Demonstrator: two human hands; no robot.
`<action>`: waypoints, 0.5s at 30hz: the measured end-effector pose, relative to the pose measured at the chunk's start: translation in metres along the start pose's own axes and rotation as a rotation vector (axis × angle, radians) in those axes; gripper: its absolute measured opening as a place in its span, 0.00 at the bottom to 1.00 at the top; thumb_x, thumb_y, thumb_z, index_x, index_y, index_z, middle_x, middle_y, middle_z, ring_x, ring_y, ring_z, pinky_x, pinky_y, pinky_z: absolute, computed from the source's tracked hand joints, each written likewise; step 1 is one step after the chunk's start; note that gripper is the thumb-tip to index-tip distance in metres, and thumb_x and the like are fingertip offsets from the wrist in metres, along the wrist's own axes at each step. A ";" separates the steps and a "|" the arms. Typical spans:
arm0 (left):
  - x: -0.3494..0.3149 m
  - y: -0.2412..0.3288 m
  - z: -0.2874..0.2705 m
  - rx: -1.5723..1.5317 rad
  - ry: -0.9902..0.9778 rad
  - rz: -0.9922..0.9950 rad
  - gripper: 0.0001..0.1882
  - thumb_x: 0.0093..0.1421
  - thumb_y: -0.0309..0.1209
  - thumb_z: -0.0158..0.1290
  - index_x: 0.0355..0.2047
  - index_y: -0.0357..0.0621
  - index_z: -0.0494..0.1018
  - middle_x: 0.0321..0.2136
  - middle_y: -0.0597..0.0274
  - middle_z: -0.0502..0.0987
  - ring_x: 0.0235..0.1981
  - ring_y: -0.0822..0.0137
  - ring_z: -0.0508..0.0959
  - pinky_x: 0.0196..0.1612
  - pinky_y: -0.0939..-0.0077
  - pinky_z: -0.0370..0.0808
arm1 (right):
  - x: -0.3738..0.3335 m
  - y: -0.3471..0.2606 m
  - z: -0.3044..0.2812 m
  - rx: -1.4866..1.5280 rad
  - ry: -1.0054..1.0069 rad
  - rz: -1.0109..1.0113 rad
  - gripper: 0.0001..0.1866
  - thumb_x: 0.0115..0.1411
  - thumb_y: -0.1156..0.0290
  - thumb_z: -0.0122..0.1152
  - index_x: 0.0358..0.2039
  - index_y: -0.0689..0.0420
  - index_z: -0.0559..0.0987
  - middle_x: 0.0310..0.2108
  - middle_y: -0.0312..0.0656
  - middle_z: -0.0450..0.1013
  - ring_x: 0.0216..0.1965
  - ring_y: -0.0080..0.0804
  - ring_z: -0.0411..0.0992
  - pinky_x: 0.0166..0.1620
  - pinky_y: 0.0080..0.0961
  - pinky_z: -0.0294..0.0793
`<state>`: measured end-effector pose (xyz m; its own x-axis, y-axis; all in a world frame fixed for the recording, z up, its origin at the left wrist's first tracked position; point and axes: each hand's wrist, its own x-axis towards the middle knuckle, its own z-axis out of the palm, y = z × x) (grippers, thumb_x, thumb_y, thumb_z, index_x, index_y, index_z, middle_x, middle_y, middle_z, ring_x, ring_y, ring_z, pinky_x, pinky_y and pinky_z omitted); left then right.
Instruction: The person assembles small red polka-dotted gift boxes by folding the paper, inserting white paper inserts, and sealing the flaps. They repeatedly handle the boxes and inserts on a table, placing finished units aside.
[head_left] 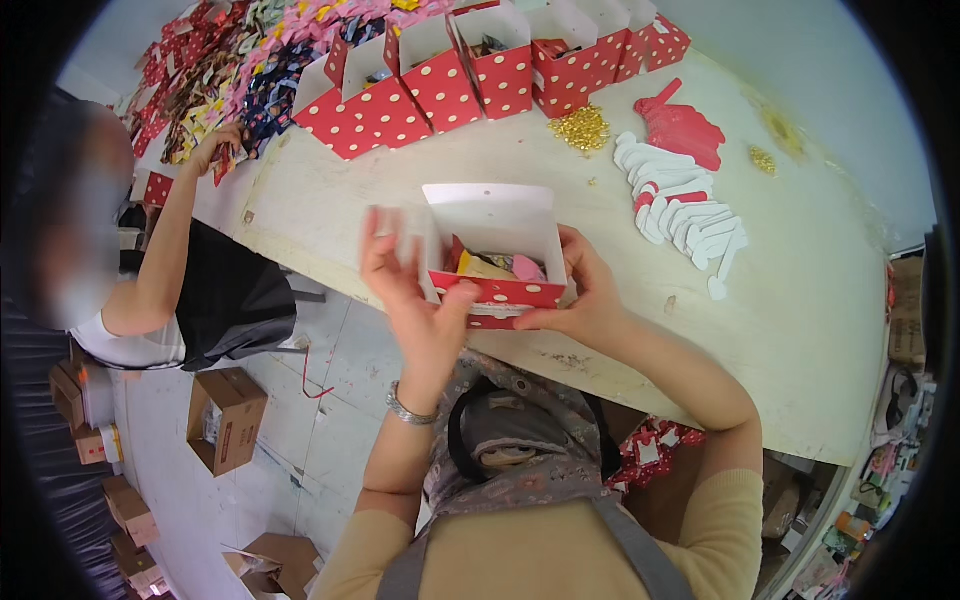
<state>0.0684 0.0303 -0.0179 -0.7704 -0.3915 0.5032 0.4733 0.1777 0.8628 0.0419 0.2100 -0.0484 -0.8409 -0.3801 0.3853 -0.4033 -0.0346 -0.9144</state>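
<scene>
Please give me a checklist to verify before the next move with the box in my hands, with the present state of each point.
1. Right hand holds the box: ok, at its right side.
2. Left hand steady: not ok, its fingers are spread and blurred.
3. Back flap out of the way: ok, it stands up.
4. Packets inside: ok, several show; their exact count, cannot tell.
5. Box resting on the table: cannot tell, its underside is hidden.
6. White strips stacked neatly: not ok, they lie fanned out.
</scene>
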 end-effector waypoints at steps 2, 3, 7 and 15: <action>-0.012 -0.007 -0.008 -0.258 -0.281 -0.253 0.32 0.57 0.39 0.58 0.51 0.43 0.50 0.57 0.45 0.58 0.57 0.60 0.62 0.58 0.59 0.61 | -0.002 0.002 -0.003 0.037 0.039 -0.111 0.32 0.37 0.63 0.81 0.32 0.54 0.62 0.59 0.53 0.56 0.58 0.41 0.61 0.56 0.36 0.62; -0.016 -0.012 -0.003 -0.325 -0.275 -0.205 0.31 0.58 0.40 0.55 0.51 0.42 0.50 0.56 0.47 0.58 0.56 0.62 0.63 0.58 0.62 0.61 | 0.000 0.002 0.000 0.143 0.125 -0.128 0.31 0.39 0.62 0.79 0.33 0.54 0.63 0.56 0.51 0.59 0.56 0.40 0.61 0.57 0.35 0.59; -0.016 -0.013 0.018 -0.391 -0.193 -0.124 0.31 0.59 0.49 0.53 0.49 0.40 0.55 0.49 0.55 0.62 0.50 0.68 0.65 0.54 0.72 0.64 | 0.001 0.005 -0.008 -0.156 0.209 -0.217 0.22 0.48 0.62 0.73 0.32 0.57 0.67 0.48 0.48 0.63 0.46 0.40 0.66 0.50 0.31 0.66; 0.012 -0.001 0.023 -0.163 -0.183 -0.506 0.09 0.61 0.31 0.56 0.29 0.37 0.73 0.23 0.70 0.73 0.24 0.83 0.67 0.28 0.88 0.65 | 0.006 -0.018 -0.009 -0.380 0.284 -0.198 0.16 0.48 0.73 0.70 0.21 0.61 0.68 0.25 0.43 0.66 0.24 0.34 0.65 0.26 0.24 0.64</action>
<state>0.0493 0.0459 -0.0116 -0.9733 -0.2260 0.0408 0.0739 -0.1397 0.9874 0.0410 0.2170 -0.0287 -0.7786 -0.1325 0.6133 -0.6231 0.2780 -0.7310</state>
